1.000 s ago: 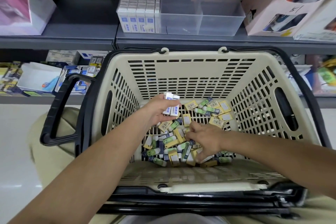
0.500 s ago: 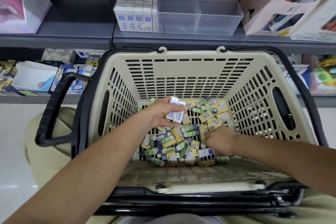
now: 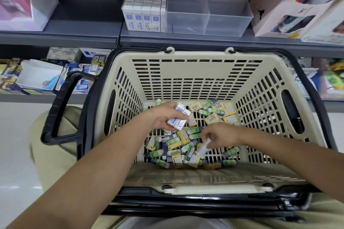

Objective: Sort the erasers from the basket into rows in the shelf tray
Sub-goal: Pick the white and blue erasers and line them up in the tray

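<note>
Starting nearest us, our right hand [image 3: 221,135] hovers low over the heap of mixed erasers [image 3: 173,145] on the floor of the basket [image 3: 195,174]. Its fingertips pinch one pale eraser [image 3: 203,147], too blurred for us to read the sleeve. A little further in, our left hand [image 3: 162,117] is curled round a small bunch of white-and-blue erasers [image 3: 178,120], held above the heap. Beyond the far basket wall, on the grey shelf [image 3: 83,24], stands the clear shelf tray [image 3: 227,16]. Its left compartment already carries tight rows of boxed white-and-blue erasers [image 3: 143,8]; the other compartments look bare.

We see two risks. The bunch in our left hand is fanned rather than squared, so pressing another piece into it could squeeze one out and drop it back among the green and yellow ones. The pale piece may also prove a different kind, which would spoil the row if we shelve it unchecked.

Half a second ago our right hand lay knuckles-up, fingers buried in the heap. It has since risen with the pale piece between its fingertips. Our left hand has kept its bunch and barely shifted.
</note>
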`<action>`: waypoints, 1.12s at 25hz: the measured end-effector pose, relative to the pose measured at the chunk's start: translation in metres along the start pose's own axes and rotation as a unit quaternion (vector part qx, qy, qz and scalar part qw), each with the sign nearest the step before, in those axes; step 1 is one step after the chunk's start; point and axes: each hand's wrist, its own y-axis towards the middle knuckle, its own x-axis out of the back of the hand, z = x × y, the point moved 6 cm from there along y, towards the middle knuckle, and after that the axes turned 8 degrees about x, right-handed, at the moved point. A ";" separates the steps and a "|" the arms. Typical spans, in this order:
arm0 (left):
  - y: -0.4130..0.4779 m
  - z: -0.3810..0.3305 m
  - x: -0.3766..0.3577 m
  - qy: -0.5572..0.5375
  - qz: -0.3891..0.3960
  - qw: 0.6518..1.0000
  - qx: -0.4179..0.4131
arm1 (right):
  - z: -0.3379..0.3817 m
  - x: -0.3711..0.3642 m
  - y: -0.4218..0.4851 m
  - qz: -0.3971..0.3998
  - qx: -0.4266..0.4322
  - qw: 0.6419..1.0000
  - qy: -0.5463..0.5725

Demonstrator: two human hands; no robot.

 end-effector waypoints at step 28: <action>-0.024 -0.038 0.050 -0.246 -0.083 0.961 -0.095 | -0.044 0.036 0.015 -0.115 -0.075 0.944 -0.301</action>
